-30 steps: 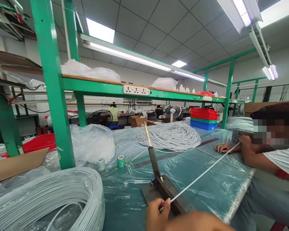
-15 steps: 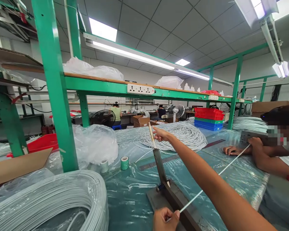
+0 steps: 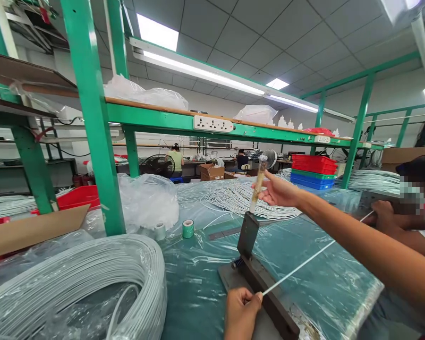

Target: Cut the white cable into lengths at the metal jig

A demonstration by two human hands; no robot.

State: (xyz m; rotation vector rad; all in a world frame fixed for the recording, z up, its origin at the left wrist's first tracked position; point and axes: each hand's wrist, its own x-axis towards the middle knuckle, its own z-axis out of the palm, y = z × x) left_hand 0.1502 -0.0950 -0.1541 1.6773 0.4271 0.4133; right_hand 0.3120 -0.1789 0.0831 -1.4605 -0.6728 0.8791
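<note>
Low in front of me, my left hand (image 3: 242, 311) pinches a thin white cable (image 3: 301, 265) between thumb and fingers. The cable runs across a bench-mounted lever cutter (image 3: 276, 302) and slants up to the right, passing behind my right forearm, towards a co-worker's hands (image 3: 382, 212). My right hand (image 3: 278, 189) is at the upper part of the cutter's lever handle (image 3: 258, 186), fingers curled round it. The handle has a worn, yellowish wrapping, and the dark lever arm (image 3: 248, 233) stands raised above the metal base.
A large coil of white cable (image 3: 134, 264) lies at the left front, another coil (image 3: 230, 196) behind the cutter. Tape rolls (image 3: 188, 229), a plastic bag (image 3: 148, 200) and stacked bins (image 3: 313, 171) stand on the film-covered bench. A green post (image 3: 95, 118) rises at left.
My right hand has closed round the lever handle, and the lever now leans to the right instead of left. My left hand still pinches the cable. The view has shifted slightly.
</note>
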